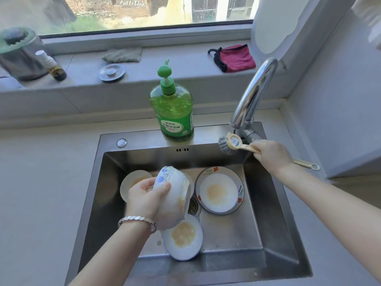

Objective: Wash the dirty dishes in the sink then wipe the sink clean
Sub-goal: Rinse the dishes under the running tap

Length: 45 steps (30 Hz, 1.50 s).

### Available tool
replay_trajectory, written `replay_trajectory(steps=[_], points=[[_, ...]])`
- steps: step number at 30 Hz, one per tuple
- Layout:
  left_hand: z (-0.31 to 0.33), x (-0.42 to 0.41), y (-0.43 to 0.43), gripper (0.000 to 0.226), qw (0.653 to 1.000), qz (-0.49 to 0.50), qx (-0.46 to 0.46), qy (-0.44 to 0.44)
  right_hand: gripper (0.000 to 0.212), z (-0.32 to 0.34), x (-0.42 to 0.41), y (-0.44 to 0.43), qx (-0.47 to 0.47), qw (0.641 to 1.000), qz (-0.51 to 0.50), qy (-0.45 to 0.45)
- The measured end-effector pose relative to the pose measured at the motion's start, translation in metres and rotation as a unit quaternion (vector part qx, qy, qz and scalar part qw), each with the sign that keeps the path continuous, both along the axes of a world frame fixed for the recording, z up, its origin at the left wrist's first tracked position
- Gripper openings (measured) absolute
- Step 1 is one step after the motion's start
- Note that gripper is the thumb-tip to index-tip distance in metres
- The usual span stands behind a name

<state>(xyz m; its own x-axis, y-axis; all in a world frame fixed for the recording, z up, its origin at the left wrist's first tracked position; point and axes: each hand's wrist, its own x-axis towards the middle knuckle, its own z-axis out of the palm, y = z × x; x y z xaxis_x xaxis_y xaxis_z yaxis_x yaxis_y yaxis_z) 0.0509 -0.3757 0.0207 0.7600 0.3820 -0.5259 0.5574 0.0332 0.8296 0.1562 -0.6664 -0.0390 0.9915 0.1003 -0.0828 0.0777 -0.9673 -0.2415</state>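
The left hand [147,196] gripped a tilted, dirty bowl [175,195] over the sink [268,213]. The right hand [270,154] clasped a dish brush [231,143]. If wet, the bowl could slip onto the plates below.

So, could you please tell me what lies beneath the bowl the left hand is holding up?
A white dish with brownish residue and the drain show below the bowl. It covers the dish's far rim and part of the drain.

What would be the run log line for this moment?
left hand: holds tilted bowl over sink | right hand: grips dish brush near faucet | sink: three soiled dishes
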Motion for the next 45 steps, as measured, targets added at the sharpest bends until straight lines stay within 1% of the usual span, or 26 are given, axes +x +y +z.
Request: replay_trajectory(steps=[5,9,11,13,14,15,16,18,19,20,22,24,26,28,29,31,32,34,36,39,40,42,43,44,45], points=[[0.000,-0.002,0.005,0.010,1.000,0.004,-0.004,-0.003,0.014,-0.004,-0.003,-0.005,0.003,1.000,-0.010,0.006],[0.000,-0.003,0.007,0.012,1.000,0.006,0.001,-0.003,0.017,-0.001,-0.008,-0.006,0.005,1.000,-0.019,0.021],[0.001,-0.004,0.009,0.011,1.000,0.006,0.005,-0.004,0.020,0.005,-0.015,0.000,0.045,0.998,-0.033,0.005],[0.000,-0.006,0.011,0.011,1.000,0.007,0.007,-0.007,0.020,0.011,-0.032,0.013,0.127,0.991,-0.044,-0.007],[0.000,-0.006,0.011,0.011,1.000,0.006,0.008,-0.007,0.019,0.014,-0.044,0.021,0.174,0.983,-0.054,0.000],[0.000,-0.007,0.012,0.011,1.000,0.004,0.008,-0.008,0.021,0.017,-0.058,0.028,0.225,0.972,-0.069,0.025],[0.000,-0.007,0.012,0.010,1.000,0.003,0.007,-0.007,0.027,0.020,-0.072,0.036,0.281,0.953,-0.088,0.071],[-0.001,-0.010,0.012,0.010,1.000,0.001,0.010,-0.008,0.047,0.025,-0.096,0.053,0.390,0.898,-0.114,0.171],[-0.002,-0.012,0.013,0.010,1.000,0.002,0.012,-0.008,0.053,0.025,-0.106,0.060,0.423,0.877,-0.110,0.198],[-0.002,-0.014,0.013,0.009,1.000,0.002,0.014,-0.006,0.054,0.025,-0.115,0.068,0.449,0.863,-0.097,0.209],[-0.003,-0.019,0.016,0.009,1.000,0.005,0.013,0.000,0.044,0.027,-0.128,0.083,0.502,0.837,-0.077,0.205],[-0.005,-0.024,0.019,0.012,1.000,0.009,0.013,0.005,0.035,0.026,-0.135,0.095,0.541,0.813,-0.081,0.198],[-0.005,-0.029,0.023,0.016,1.000,0.010,0.014,0.009,0.025,0.023,-0.139,0.103,0.567,0.798,-0.095,0.182],[-0.006,-0.033,0.026,0.015,1.000,0.014,0.013,0.012,0.011,0.019,-0.142,0.105,0.568,0.799,-0.121,0.155],[-0.006,-0.035,0.027,0.014,1.000,0.017,0.013,0.013,0.010,0.016,-0.143,0.106,0.564,0.803,-0.136,0.138],[-0.006,-0.037,0.029,0.012,1.000,0.020,0.014,0.015,0.019,0.014,-0.141,0.105,0.553,0.812,-0.158,0.095],[-0.007,-0.038,0.029,0.013,1.000,0.019,0.015,0.016,0.021,0.013,-0.138,0.105,0.546,0.819,-0.160,0.076],[-0.007,-0.039,0.030,0.015,1.000,0.020,0.015,0.018,0.017,0.014,-0.130,0.104,0.531,0.831,-0.157,0.052],[-0.008,-0.040,0.032,0.012,0.999,0.024,0.012,0.021,0.023,0.016,-0.122,0.104,0.529,0.832,-0.162,0.036],[-0.008,-0.040,0.032,0.011,1.000,0.020,0.015,0.019,0.030,0.017,-0.113,0.105,0.528,0.836,-0.143,0.044],[-0.008,-0.040,0.032,0.014,1.000,0.020,0.016,0.017,0.036,0.017,-0.112,0.105,0.529,0.835,-0.136,0.060],[-0.009,-0.040,0.032,0.015,1.000,0.018,0.019,0.014,0.056,0.017,-0.112,0.104,0.531,0.833,-0.126,0.097],[-0.009,-0.040,0.032,0.014,1.000,0.018,0.019,0.013,0.060,0.016,-0.111,0.104,0.529,0.832,-0.124,0.108],[-0.009,-0.041,0.032,0.014,1.000,0.019,0.019,0.013,0.058,0.016,-0.111,0.104,0.528,0.833,-0.124,0.113],[-0.010,-0.041,0.032,0.015,1.000,0.020,0.019,0.014,0.049,0.015,-0.111,0.104,0.524,0.835,-0.124,0.110]])
